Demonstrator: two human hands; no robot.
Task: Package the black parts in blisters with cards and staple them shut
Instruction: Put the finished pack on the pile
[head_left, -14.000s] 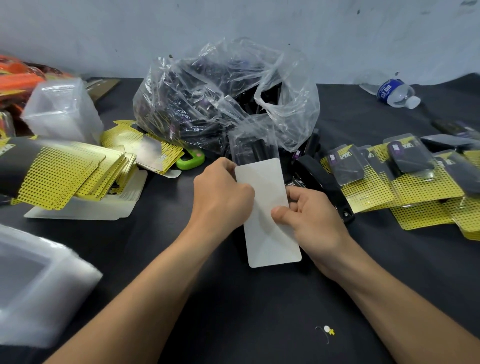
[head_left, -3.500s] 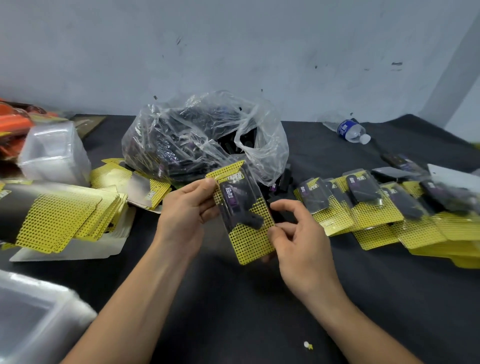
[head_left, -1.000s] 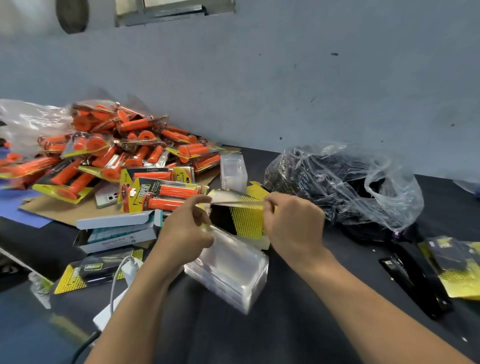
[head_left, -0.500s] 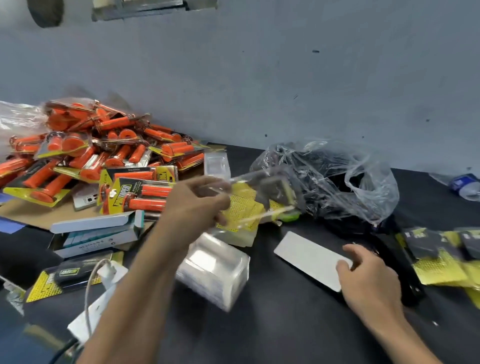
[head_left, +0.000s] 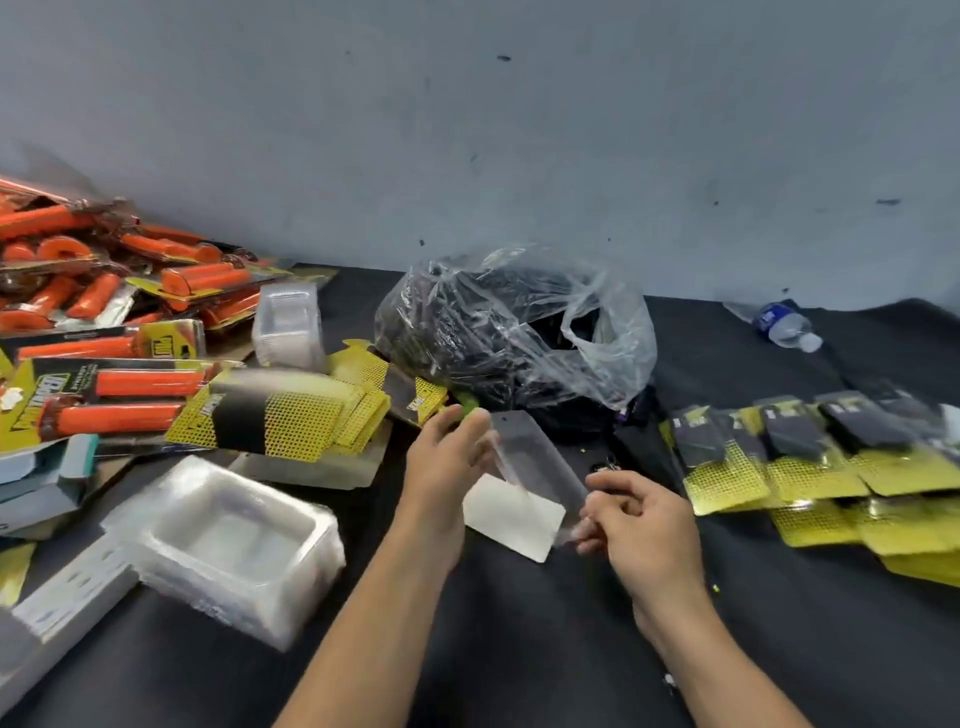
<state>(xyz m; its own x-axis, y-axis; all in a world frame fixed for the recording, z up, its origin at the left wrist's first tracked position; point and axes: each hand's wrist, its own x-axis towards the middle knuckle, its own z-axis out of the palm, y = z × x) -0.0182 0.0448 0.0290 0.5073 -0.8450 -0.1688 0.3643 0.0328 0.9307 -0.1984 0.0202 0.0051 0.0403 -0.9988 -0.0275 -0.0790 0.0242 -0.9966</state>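
A clear empty blister (head_left: 535, 457) hangs tilted above the black table. My right hand (head_left: 641, 525) pinches its lower end. My left hand (head_left: 447, 467) is at its upper end, fingers straight and touching the edge. Under the blister a card (head_left: 511, 514) lies white side up on the table. Behind it sits a clear plastic bag (head_left: 519, 332) full of black parts. A stack of yellow and black cards (head_left: 280, 415) lies to the left. Finished yellow packs (head_left: 810, 457) with black parts are spread on the right.
A pile of nested clear blisters (head_left: 228, 535) sits at the front left, a smaller one (head_left: 288, 322) further back. Orange grip packs (head_left: 130, 384) are heaped at the far left. A water bottle (head_left: 784, 325) lies at the back right by the wall.
My left hand brought the clear blister from the left to the middle, over the card. My right hand left the card and took the blister's lower end. The view swung right.
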